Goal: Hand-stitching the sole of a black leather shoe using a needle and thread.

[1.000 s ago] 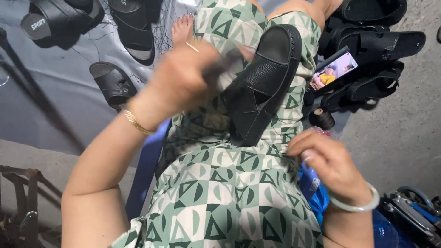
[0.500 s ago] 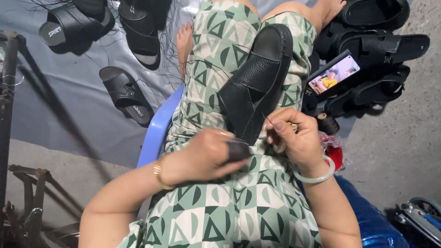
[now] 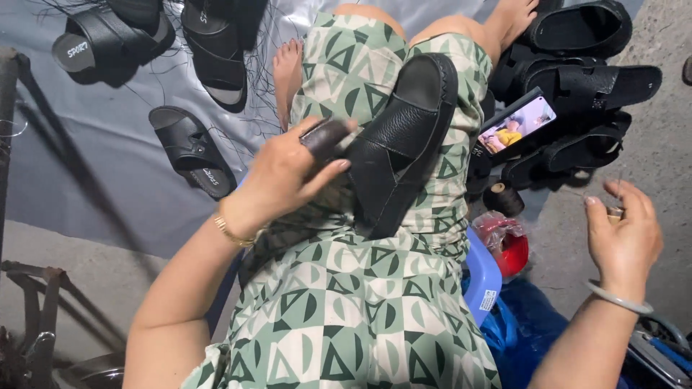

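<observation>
Resting across the lap, on a green-and-cream dress with a triangle print (image 3: 346, 302), lies a black leather sandal with crossed straps (image 3: 404, 144), its toe end pointing up toward the knees, its heel end lower on the thigh. Left hand (image 3: 288, 173) sits at the sandal's left edge, fingers curled and clamped on a small dark stubby tool (image 3: 326, 137) pressed against the strap; what kind of tool it is cannot be made out. A thin gold bracelet (image 3: 229, 232) circles that wrist.

Right hand (image 3: 623, 234) is held well apart from the sandal, out to the right over the grey concrete floor (image 3: 649, 144). Its fingertips are pinched together on something small and pale; too small to tell what. A fine thread rises faintly above the fingers. A pale bangle (image 3: 616, 297) sits on that wrist.

Between the two hands, beside the right knee: a smartphone with a lit screen (image 3: 517, 122), propped against a heap of black sandals (image 3: 577, 86). Just below it a spool of black thread (image 3: 502, 198), then a small red container with crinkled plastic wrap (image 3: 504, 241), touching the edge of a blue plastic stool (image 3: 481, 277).

Left of the lap, on a grey sheet spread on the floor (image 3: 108, 144), three more black sandals: one alone (image 3: 191, 151), two at the upper edge (image 3: 115, 39). Loose black threads trail over the sheet.
</observation>
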